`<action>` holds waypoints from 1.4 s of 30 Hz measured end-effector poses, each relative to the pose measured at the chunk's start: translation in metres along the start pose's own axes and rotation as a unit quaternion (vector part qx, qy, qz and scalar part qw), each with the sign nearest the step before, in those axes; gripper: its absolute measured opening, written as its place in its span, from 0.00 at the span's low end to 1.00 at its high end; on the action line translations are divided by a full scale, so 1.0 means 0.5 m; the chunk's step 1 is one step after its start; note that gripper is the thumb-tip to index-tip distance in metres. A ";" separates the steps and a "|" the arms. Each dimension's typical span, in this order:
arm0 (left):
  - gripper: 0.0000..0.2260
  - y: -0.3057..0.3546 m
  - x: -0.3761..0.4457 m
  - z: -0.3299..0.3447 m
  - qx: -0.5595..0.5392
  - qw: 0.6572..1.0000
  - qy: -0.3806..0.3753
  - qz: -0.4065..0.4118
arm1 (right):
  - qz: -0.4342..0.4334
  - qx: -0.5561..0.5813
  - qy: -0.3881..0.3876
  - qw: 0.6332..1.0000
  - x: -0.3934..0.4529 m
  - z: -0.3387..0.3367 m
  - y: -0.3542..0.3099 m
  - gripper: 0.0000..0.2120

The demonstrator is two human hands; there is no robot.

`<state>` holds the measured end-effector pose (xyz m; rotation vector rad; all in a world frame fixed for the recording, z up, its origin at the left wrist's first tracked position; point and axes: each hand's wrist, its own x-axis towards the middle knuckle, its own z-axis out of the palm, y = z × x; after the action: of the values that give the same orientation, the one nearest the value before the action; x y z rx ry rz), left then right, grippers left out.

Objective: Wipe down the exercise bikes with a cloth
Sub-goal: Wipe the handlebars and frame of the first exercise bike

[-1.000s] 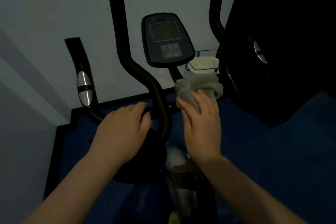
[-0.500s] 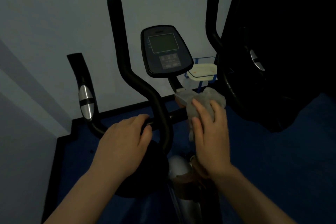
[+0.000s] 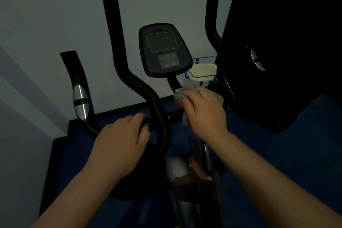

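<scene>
Grey crumpled cloth (image 3: pixel 187 92) pressed against black exercise bike (image 3: pixel 162 50) stem below console

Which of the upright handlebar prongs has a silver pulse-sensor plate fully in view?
The short outer prong on the left: its silver plate faces the camera. The two tall prongs are plain black.
</scene>
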<state>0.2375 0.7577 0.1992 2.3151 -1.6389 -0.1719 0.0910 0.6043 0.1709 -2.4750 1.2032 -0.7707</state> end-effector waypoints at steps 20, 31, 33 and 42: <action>0.11 -0.016 -0.075 0.007 -0.170 0.960 0.218 -0.042 | 0.003 0.385 0.010 0.923 -0.125 -0.033 -0.141 0.17; 0.11 -0.037 -0.094 0.014 -0.199 0.978 0.042 -0.046 | 0.007 0.191 0.095 0.977 -0.271 0.048 -0.212 0.22; 0.11 -0.038 -0.096 0.014 -0.185 0.981 0.046 -0.033 | 0.028 0.155 0.071 0.985 -0.223 0.040 -0.222 0.20; 0.14 -0.048 -0.116 0.023 -0.203 0.975 0.094 0.008 | 0.068 0.112 0.156 0.979 -0.326 0.072 -0.252 0.27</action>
<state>0.2363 0.8174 0.1763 1.9460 -1.3806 -0.2494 0.1092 0.8110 0.1448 -2.1206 1.2914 -1.2164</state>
